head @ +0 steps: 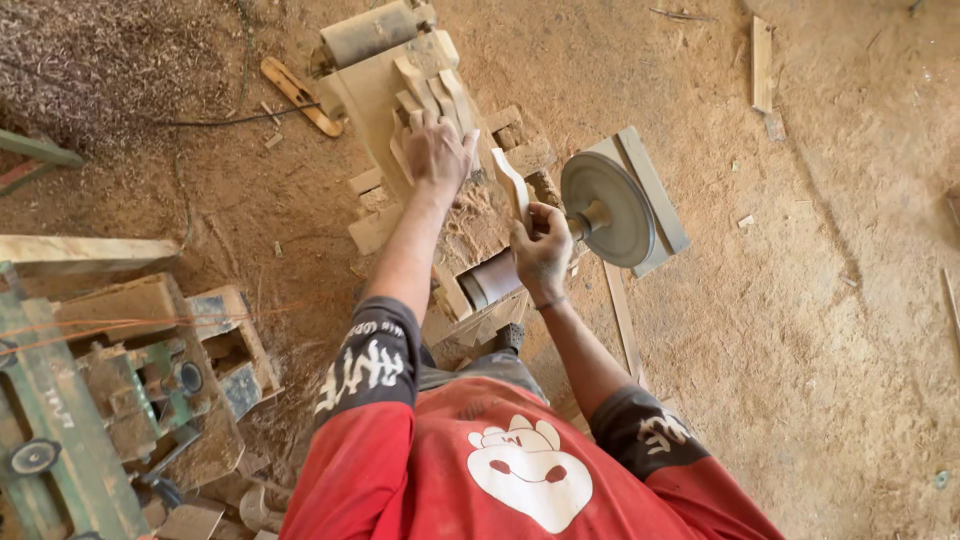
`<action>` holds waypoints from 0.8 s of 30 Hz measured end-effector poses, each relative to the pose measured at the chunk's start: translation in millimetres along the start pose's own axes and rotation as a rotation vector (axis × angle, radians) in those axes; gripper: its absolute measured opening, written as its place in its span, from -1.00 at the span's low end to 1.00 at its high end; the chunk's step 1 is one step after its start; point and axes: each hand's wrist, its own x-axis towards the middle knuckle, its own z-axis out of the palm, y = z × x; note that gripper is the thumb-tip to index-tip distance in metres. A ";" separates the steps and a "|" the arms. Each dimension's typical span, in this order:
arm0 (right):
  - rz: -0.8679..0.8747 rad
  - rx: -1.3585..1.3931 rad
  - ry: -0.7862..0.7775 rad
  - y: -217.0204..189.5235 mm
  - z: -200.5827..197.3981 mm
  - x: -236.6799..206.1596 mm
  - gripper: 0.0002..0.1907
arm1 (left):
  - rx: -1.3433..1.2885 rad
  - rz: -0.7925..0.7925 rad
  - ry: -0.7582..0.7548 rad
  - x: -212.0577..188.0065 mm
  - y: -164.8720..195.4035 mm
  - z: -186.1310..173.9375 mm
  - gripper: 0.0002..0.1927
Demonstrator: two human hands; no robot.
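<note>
Right hand (541,250) grips a curved pale wooden piece (515,185) at frame centre, beside the grey round sanding disc (607,208); left hand (437,152) lies flat on stacked cut wooden pieces (432,95) w/ nothing grasped, upper centre. Sanding looks midway, stack left

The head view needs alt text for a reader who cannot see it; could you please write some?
Seen from above, a person's right hand holds a curved wooden piece beside a grey sanding disc, while the left hand rests on stacked wooden pieces. Sawdust covers the floor.
</note>
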 end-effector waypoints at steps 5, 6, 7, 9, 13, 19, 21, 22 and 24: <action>0.049 -0.091 0.063 6.7 34.4 0.5 -0.64 | -0.296 -0.095 0.177 -0.8 -2.3 4.7 -0.66; 0.056 -0.080 0.059 6.1 38.8 2.4 -0.64 | -0.234 -0.137 0.126 0.0 -5.6 4.5 -0.63; 0.065 -0.070 0.055 5.3 42.6 4.6 -0.64 | -0.170 -0.178 0.073 -0.7 -9.3 4.1 -0.59; 0.070 -0.084 0.035 3.1 50.6 10.5 -0.64 | -0.090 -0.207 0.014 -2.2 -19.0 2.1 -0.57; 0.103 -0.159 -0.001 -7.0 65.2 35.2 -0.65 | -0.124 -0.225 -0.023 -0.3 -30.4 -7.3 -0.60; 0.088 -0.336 -0.057 -12.0 75.9 60.3 -0.64 | -0.571 -0.364 0.032 -22.0 -27.2 -15.6 -0.61; -0.020 -0.399 -0.054 -9.3 79.9 62.4 -0.64 | -0.840 -0.444 -0.060 -37.2 -32.8 -18.4 -0.62; -0.086 -0.416 -0.044 -7.2 81.4 62.0 -0.62 | -0.957 -0.470 -0.096 -46.4 -39.0 -20.2 -0.62; -0.141 -0.425 -0.063 -3.0 82.9 59.5 -0.60 | -1.016 -0.462 -0.066 -60.3 -48.7 -24.0 -0.62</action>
